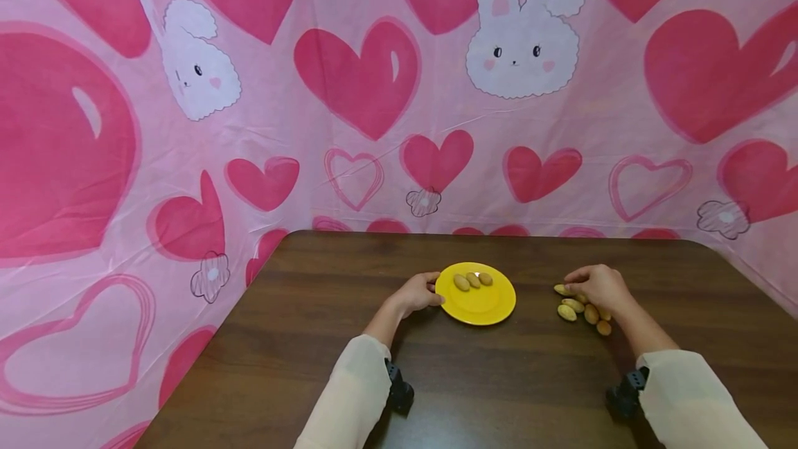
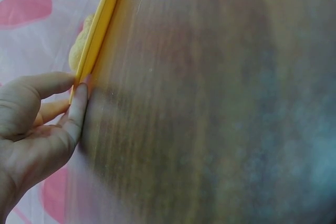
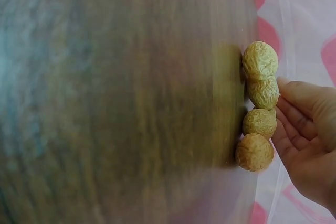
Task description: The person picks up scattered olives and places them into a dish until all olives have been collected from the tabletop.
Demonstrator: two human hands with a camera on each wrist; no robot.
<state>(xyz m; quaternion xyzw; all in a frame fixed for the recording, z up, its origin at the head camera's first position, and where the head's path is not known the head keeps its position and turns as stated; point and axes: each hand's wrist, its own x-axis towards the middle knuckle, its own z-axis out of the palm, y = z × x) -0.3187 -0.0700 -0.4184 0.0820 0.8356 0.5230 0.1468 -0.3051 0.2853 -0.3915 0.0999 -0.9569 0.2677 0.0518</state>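
Note:
In the head view a round yellow plate [image 1: 480, 314] lies on the brown table, with three small oval, wrinkled yellow fruits [image 1: 461, 283] on its far half. My left hand [image 1: 419, 293] pinches the plate's left rim; in the left wrist view the fingers lie on both sides of the edge. To the right of the plate lies a loose cluster of several similar fruits [image 1: 566, 313], yellow to brownish. My right hand [image 1: 600, 287] reaches over this cluster, thumb and forefinger pinching its far-left fruit [image 1: 561, 289]. Nearer fruits [image 3: 255, 152] partly hide the fingertips in the right wrist view.
The dark wooden table [image 1: 499, 380] has rounded far corners. Behind it and to the left hangs a pink cloth [image 1: 349, 109] with hearts and rabbits. Bare tabletop lies between the plate and the cluster. Black wrist cameras [image 1: 399, 390] sit at both cream sleeves [image 1: 352, 393].

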